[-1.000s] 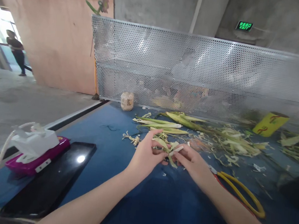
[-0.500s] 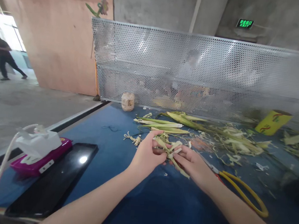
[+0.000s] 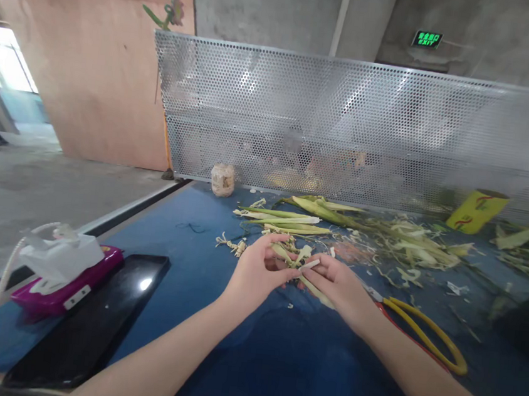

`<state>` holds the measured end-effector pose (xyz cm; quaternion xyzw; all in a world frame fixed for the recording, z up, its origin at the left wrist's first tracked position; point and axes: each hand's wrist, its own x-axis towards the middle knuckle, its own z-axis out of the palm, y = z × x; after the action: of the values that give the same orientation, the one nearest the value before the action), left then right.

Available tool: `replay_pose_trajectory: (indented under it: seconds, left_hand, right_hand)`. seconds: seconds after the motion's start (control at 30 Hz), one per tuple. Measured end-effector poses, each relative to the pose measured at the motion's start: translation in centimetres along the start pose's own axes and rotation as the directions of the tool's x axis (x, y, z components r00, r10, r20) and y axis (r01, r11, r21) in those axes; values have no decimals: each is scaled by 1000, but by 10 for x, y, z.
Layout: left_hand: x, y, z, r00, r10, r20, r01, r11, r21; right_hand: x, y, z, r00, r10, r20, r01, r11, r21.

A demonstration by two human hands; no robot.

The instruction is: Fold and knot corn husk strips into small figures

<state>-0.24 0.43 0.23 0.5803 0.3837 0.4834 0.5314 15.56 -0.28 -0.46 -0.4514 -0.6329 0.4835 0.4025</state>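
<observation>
Pale green husk strips [image 3: 304, 254] sit over the middle of the blue table [image 3: 275, 363], pinched in the bent fingers of the person's left hand [image 3: 254, 269] and right hand [image 3: 340, 291]. Longer husks [image 3: 285, 220] lie just beyond at twelve o'clock, yellow-handled scissors [image 3: 431, 321] at four, a black phone [image 3: 91, 321] at eight.

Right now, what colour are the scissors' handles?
Yellow on the big loop, seen best in the head view.
</observation>
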Motion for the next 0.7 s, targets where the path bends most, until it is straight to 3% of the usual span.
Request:
replay_pose_trajectory:
  seconds: [0.1, 0.17, 0.23, 0.3, 0.37, 0.43, 0.5, 0.57, 0.63, 0.7]
  left_hand:
    - [2, 0, -1, 1000, -5, -4, 5, 1000, -12]
    - [3, 0, -2, 1000, -20, -9, 19, 999, -38]
    - [5, -1, -4, 999, -52, -18, 50, 995, -89]
    - [5, -1, -6, 996, -92, -15, 89, 984, -153]
    - [5, -1, -6, 993, -116, 0, 114, 975, -190]
    - [5, -2, -6, 993, -115, 6, 114, 977, -180]
    - [5, -2, -4, 996, -92, 7, 92, 986, -140]
    - [4, -2, -2, 997, -68, 22, 70, 992, -103]
    - [3, -2, -1, 998, -55, 43, 58, 996, -68]
    - [2, -1, 0, 998, -46, 53, 48, 998, -38]
  right_hand:
    - [1, 5, 0, 996, -75, -47, 70, 992, -100]
    - [1, 8, -2, 961, -247, -129, 205, 941, -269]
    - [1, 10, -7, 861, -492, -128, 362, 771, -524]
    - [-1, 10, -13, 745, -666, 37, 478, 494, -727]
    - [-2, 7, -19, 663, -713, 227, 561, 274, -781]
    - [-2, 5, -22, 611, -727, 314, 619, 192, -761]
    - [-2, 4, -21, 587, -750, 305, 649, 210, -731]
    - [-1, 4, -17, 594, -767, 243, 658, 289, -695]
    - [0, 4, -12, 647, -749, 140, 628, 419, -656]
    - [0, 3, -8, 743, -668, 26, 537, 574, -618]
